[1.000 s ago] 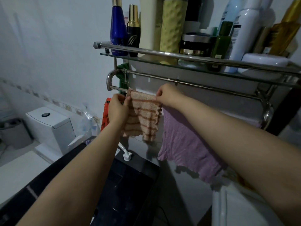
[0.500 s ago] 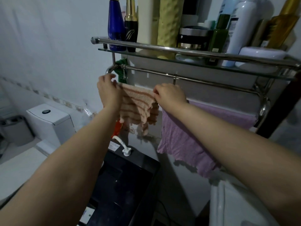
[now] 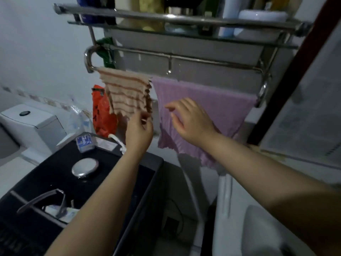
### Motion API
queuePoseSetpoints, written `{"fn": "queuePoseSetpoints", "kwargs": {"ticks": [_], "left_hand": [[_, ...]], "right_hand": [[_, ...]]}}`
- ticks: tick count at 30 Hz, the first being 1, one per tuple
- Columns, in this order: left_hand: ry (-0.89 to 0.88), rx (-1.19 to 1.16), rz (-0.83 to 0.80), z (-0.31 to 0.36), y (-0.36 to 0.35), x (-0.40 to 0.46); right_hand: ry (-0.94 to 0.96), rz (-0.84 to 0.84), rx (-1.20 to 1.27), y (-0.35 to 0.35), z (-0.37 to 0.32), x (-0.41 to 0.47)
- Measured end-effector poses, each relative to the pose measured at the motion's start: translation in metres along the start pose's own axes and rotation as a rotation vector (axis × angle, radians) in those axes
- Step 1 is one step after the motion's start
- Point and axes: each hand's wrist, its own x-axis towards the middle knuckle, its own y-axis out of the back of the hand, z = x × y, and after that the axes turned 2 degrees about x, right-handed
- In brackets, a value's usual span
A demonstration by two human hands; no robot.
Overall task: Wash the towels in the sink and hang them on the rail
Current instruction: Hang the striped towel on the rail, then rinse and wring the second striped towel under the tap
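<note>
While no label could be read, the ribbed striped towel (image 3: 127, 93) hung on the left of the chrome rail (image 3: 184, 58), beside the crinkled purple towel (image 3: 203, 111); the left hand (image 3: 138, 132) pinched the striped towel's scalloped lower edge, and the right hand (image 3: 191, 121) hovered with fingers spread before the purple one

A glass shelf (image 3: 184, 36) is running across the 12 o'clock edge, carrying blurred bottles (image 3: 147, 8) and a white dish (image 3: 262, 15). An orange bag (image 3: 103, 111) is hanging at 10 o'clock beside a white toilet cistern (image 3: 33, 124). Toward 8 o'clock, a black cabinet top (image 3: 118, 169) is carrying a shiny metal soap dish (image 3: 84, 168) and a small blue box (image 3: 84, 143).
</note>
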Motion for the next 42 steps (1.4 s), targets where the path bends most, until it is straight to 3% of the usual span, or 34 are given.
{"fn": "queuePoseSetpoints", "kwargs": {"ticks": [3,9,18,23,32,34,36,40,42], "left_hand": [[0.042,-0.001,-0.242,0.010,-0.036,-0.062],[0.104,0.083,-0.645,0.042,-0.105,-0.152],[0.207,0.145,-0.972,0.124,-0.228,-0.290],[0.240,0.116,-1.059,0.173,-0.299,-0.361],[0.276,0.137,-1.181,0.230,-0.365,-0.433],[0.261,0.157,-1.219,0.237,-0.373,-0.439],[0.254,0.169,-1.254,0.241,-0.380,-0.442],[0.267,0.172,-1.271,0.245,-0.392,-0.445],[0.276,0.167,-1.266,0.249,-0.396,-0.448]], "right_hand": [[-0.095,-0.077,0.058,0.000,0.012,-0.072],[-0.591,-0.318,0.237,0.022,0.042,-0.221],[-1.089,-0.511,0.414,0.123,0.101,-0.393],[-1.248,-0.621,0.247,0.180,0.138,-0.487],[-1.731,-0.290,-0.251,0.270,0.225,-0.640],[-1.826,-0.385,-0.312,0.286,0.229,-0.654],[-1.804,-0.462,-0.454,0.298,0.228,-0.658],[-1.660,-0.162,-0.656,0.302,0.227,-0.671],[-1.669,-0.107,-0.712,0.304,0.227,-0.679]]}}
